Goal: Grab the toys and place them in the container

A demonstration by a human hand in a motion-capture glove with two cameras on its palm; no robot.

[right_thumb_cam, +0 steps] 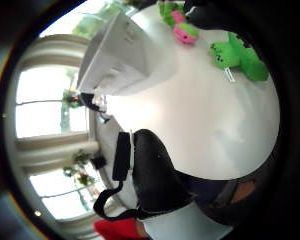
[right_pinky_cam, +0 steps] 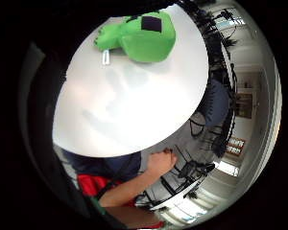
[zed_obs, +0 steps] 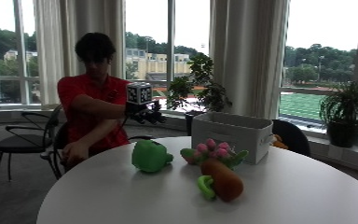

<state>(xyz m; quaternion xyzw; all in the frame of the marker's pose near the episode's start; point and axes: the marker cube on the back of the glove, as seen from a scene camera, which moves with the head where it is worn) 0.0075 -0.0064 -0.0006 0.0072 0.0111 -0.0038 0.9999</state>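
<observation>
Toys crowd together on the bench (zed_obs: 303,196), so the gloved right hand (zed_obs: 147,114) (raised, empty, fingers loosely curled) could nudge the green plush (zed_obs: 150,156) aside; container (zed_obs: 231,135) waits at two o'clock.

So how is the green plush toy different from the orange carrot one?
The green plush toy is blocky and squat; the carrot toy is long and tapered. The green one sits nearer the person, the carrot nearer the camera. The carrot is orange with green leaves. Both rest untouched on the white table.
</observation>
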